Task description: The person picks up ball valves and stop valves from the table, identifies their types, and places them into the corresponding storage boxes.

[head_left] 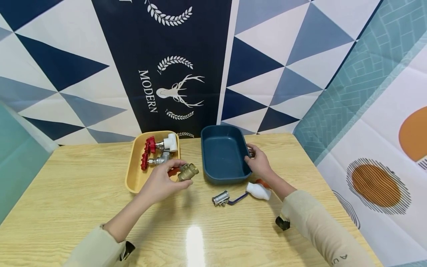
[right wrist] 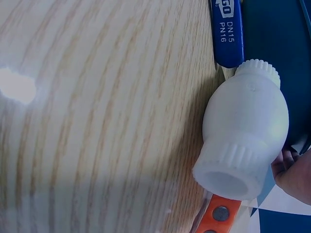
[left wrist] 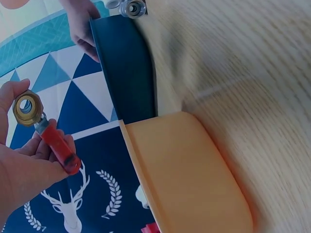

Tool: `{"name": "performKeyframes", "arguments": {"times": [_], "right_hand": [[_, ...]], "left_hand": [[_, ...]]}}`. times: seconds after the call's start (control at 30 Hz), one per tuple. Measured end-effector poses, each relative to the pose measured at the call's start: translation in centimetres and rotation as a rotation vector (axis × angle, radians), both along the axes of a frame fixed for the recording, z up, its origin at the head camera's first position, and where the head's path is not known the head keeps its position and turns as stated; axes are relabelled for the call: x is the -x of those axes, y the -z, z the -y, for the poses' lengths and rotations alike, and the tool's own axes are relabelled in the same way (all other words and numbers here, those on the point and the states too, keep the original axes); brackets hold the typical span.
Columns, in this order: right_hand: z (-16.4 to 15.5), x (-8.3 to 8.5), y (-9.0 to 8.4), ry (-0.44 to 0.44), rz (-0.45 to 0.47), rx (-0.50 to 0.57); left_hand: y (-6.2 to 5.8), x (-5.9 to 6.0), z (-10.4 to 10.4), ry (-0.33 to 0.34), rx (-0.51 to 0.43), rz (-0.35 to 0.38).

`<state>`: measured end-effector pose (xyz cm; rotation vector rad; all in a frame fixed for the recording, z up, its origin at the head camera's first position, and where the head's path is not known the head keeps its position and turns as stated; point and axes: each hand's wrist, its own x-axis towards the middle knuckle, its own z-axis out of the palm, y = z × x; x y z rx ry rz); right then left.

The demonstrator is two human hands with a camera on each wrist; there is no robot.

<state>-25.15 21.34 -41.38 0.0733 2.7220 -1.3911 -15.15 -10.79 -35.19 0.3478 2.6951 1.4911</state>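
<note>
My left hand (head_left: pixel 162 183) holds a brass valve (head_left: pixel 188 172) with a red lever (left wrist: pixel 58 145) just above the wooden table (head_left: pixel 66 193), beside the yellow tray's right edge. The brass valve (left wrist: pixel 27 109) shows its open bore in the left wrist view, pinched by the fingers. My right hand (head_left: pixel 258 163) grips the right rim of the dark blue tray (head_left: pixel 222 152), which holds nothing. The yellow tray (head_left: pixel 136 174) holds two red-handled valves (head_left: pixel 156 152). A white plastic valve (right wrist: pixel 245 141) with an orange handle lies near my right wrist, next to a steel valve (head_left: pixel 221 198) with a blue lever (right wrist: pixel 226 31).
A patterned cloth backdrop (head_left: pixel 180 66) hangs behind the table. The table's right edge (head_left: pixel 317 163) runs close to my right arm. A glare spot (head_left: pixel 194 243) lies on the bare wood in front.
</note>
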Motion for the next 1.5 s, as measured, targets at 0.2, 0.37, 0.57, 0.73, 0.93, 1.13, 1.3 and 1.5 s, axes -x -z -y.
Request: {"name": "performKeyframes", "arguments": {"times": [0.2,0.37,0.57,0.73,0.93,1.13,1.3,1.5], "right_hand": [[0.0,-0.2,-0.2,0.001,-0.003,0.002],[0.0,-0.2,-0.2,-0.003,-0.006,-0.002],[0.0,-0.2,-0.1,0.005,-0.003,0.006],[0.1,-0.1,0.0,0.008,-0.002,0.015],[-0.1,-0.1,0.0,0.008,-0.005,0.016],[-0.1,-0.2,0.0,0.005,-0.005,0.021],[0.0,-0.3,-0.2,0.006,-0.006,0.023],[0.0,-0.4,-0.2,0.007,-0.007,0.012]], "left_hand": [[-0.2,0.7,-0.5,-0.021,0.017,-0.006],[-0.6,1.2,-1.1,-0.034,0.005,0.006],[-1.1,2.0,-1.6,-0.033,-0.064,-0.017],[-1.4,2.9,-2.2,-0.045,-0.091,-0.024],[-1.8,4.2,-3.0,-0.068,-0.101,-0.035],[-2.0,5.0,-3.5,-0.073,-0.115,-0.034],[-2.1,5.8,-3.8,-0.056,-0.117,-0.07],[-2.2,6.7,-4.1,-0.048,-0.115,-0.078]]}}
